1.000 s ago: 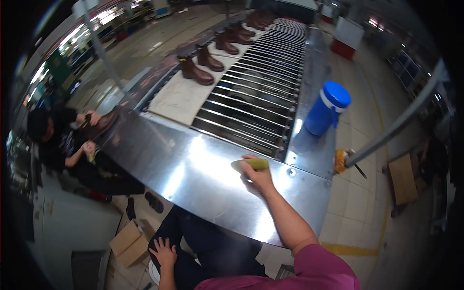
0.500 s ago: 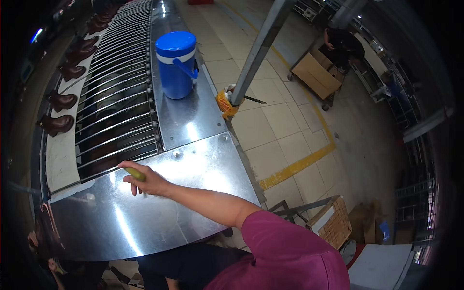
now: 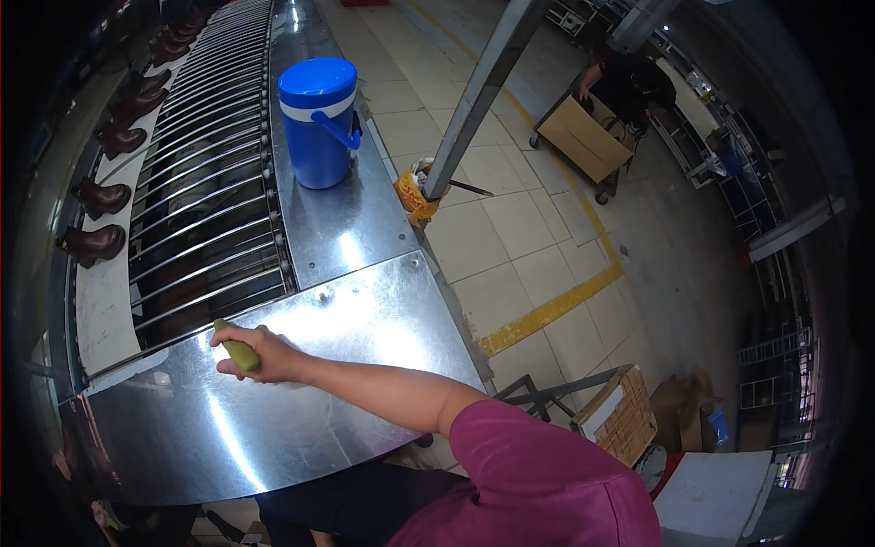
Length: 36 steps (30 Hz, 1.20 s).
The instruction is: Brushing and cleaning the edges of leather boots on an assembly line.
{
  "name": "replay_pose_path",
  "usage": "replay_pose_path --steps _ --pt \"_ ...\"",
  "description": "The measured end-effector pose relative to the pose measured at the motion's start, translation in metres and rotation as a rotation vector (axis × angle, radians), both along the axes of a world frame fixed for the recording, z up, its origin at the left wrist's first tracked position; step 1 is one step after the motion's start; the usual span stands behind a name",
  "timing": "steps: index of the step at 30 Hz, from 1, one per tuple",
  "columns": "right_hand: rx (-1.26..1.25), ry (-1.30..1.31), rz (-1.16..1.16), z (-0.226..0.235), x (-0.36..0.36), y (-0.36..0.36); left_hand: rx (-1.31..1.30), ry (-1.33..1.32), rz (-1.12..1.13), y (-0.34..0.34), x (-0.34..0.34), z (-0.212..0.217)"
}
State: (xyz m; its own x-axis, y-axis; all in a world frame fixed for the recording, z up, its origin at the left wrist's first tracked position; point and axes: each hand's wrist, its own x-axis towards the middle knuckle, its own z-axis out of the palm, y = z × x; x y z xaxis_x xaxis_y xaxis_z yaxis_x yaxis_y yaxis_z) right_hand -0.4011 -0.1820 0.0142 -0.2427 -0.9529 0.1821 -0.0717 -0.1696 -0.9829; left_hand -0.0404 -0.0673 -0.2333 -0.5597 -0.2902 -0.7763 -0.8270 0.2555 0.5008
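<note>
- One olive-green piece point(image 3: 240, 355), elongated and rounded, is in the person's right hand point(image 3: 264, 354), above the metal tabletop point(image 3: 301, 433) and near the end of the roller bed point(image 3: 205, 214). Contact with the metal cannot be determined.
- Right hand: fingers and thumb closed around the piece, both ends exposed. Left hand: not visible; state cannot be determined.
- Handling, as judged: light, one-handed. Stiffness unconfirmed; the outline appears unbent. The surface looks matt, so slipping seems unlikely. Nothing suggests fragility.
- Recommended hold: around the middle, where the fingers now sit, leaving both ends free.
- Marking on the piece: none legible; the fingers cover part of it.
- Tabletop: bright, smooth, likely slippery; no lettering discerned.
- Beyond, left of the rollers: brown ankle boots point(image 3: 94, 244) in a row along a pale strip point(image 3: 105, 333). No label can be made out at this distance.
- Right of the rollers: blue jug point(image 3: 319, 137) with white band and side handle, upright on the metal ledge; no readable lettering.
- Farther right: yellow wrapping point(image 3: 416, 198) at the post point(image 3: 478, 105), bearing reddish print, not transcribed.
- Outermost: a co-worker point(image 3: 643, 82) bends over a cardboard box point(image 3: 586, 141) on wheels; no label legible.
</note>
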Motion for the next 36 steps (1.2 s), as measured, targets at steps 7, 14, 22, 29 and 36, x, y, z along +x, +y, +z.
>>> replay_pose_path --steps 7,14,22,29,36 --pt "0.008 -0.057 -0.003 -0.007 0.008 -0.007 0.004 0.099 0.103 -0.023 -0.023 0.007" --pt "0.243 -0.346 0.011 -0.013 0.016 -0.01 -0.107 0.158 0.496 -0.035 0.034 0.03" --pt "0.17 -0.275 -0.021 0.0 0.003 -0.003 -0.323 0.122 0.705 0.012 0.092 -0.018" --pt "0.18 -0.297 -0.054 0.002 0.012 -0.005 -0.312 0.037 0.565 0.022 0.106 -0.031" --pt "0.097 -0.332 -0.003 0.007 0.014 -0.003 -0.254 -0.029 0.554 0.016 0.096 -0.004"
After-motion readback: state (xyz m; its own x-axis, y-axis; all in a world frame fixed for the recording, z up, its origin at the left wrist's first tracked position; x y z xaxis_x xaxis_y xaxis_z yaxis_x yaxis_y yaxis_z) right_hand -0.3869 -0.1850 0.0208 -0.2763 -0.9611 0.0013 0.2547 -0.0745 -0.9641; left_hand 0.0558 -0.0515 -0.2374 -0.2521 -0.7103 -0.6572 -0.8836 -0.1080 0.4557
